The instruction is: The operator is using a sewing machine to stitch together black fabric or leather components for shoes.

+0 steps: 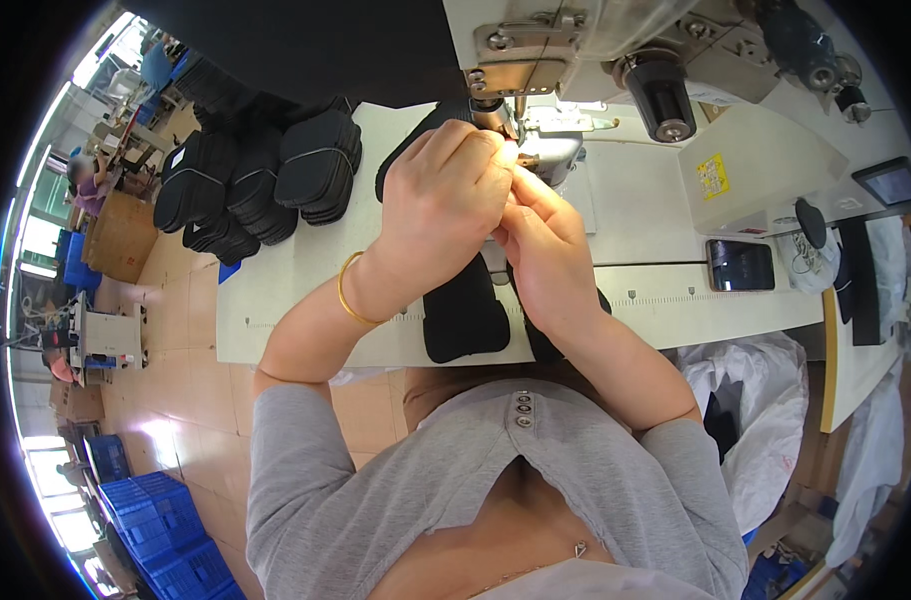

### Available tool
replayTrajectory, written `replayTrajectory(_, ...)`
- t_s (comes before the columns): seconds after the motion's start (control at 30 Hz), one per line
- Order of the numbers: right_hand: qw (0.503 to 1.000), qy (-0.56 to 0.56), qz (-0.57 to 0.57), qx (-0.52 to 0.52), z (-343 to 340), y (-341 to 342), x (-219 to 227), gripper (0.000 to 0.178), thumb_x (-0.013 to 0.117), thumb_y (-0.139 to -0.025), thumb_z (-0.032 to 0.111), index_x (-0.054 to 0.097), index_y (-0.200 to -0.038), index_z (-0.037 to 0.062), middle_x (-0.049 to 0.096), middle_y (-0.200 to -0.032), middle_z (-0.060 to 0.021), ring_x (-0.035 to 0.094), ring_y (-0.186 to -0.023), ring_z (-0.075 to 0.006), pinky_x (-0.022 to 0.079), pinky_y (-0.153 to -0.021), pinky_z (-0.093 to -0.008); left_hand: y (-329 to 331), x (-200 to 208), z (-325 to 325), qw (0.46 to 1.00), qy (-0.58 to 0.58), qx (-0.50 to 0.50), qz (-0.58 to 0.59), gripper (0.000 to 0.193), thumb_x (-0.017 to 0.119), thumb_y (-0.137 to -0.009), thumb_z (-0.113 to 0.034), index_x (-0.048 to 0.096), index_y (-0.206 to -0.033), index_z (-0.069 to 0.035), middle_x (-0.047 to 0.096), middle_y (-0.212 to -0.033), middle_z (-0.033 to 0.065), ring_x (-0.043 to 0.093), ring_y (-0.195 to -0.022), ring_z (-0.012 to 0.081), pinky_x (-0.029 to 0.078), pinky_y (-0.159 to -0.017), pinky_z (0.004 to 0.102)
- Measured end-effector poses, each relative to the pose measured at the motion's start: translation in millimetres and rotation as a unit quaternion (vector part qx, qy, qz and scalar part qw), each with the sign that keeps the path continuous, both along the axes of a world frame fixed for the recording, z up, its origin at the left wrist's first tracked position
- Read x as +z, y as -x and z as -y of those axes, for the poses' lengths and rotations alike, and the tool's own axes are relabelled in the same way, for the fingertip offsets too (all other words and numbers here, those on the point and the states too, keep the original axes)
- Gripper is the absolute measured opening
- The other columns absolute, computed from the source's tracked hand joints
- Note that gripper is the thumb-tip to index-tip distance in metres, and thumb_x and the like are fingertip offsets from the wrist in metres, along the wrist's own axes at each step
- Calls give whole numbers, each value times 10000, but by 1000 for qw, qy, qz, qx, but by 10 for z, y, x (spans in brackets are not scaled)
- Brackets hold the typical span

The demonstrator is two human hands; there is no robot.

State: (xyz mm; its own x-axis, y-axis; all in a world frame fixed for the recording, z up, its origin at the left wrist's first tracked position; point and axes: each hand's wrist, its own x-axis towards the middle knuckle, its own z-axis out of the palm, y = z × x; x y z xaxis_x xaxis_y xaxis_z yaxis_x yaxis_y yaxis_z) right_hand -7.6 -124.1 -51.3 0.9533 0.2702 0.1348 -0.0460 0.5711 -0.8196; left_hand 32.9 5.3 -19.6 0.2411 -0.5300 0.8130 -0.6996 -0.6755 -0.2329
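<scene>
left hand (443,200) and right hand (549,250) meet at the sewing machine (520,78), fingers pinched narrow; can't tell on what. black pad (465,322) on surface (375,345), between forearms. likely fine 2-hand step; next move calls for steady fingers.

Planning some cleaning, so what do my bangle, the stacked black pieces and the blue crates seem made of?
Bangle: probably metal, gold-coloured and polished, judging by its sheen. Stacked black pieces: likely fabric or foam, matte, since they barely reflect light; I can't tell which. Blue crates: probably moulded plastic, given their uniform colour.
</scene>
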Motion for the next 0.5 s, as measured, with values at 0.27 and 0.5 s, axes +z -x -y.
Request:
replayTrajectory(0.27,1000,-20,-9,9,47,21,12,349,425,-967,12,522,-1288,-82,606,-1161,-59,548,-1016,-77,452,-884,-222,43,14,48,1000,5,22,-16,163,657,-571,-77,545,-685,-44,540,-742,49,540,-701,193,475,-531,295)
replayTrajectory(0.5,999,-26,-27,-8,35,35,-38,374,474,-992,57,496,-1337,-85,605,-1189,-84,559,-1116,-116,454,-977,-258,-16,-83,-92,998,37,29,-38,248,660,-639,-34,631,-883,2,583,-856,75,597,-797,242,507,-627,333)
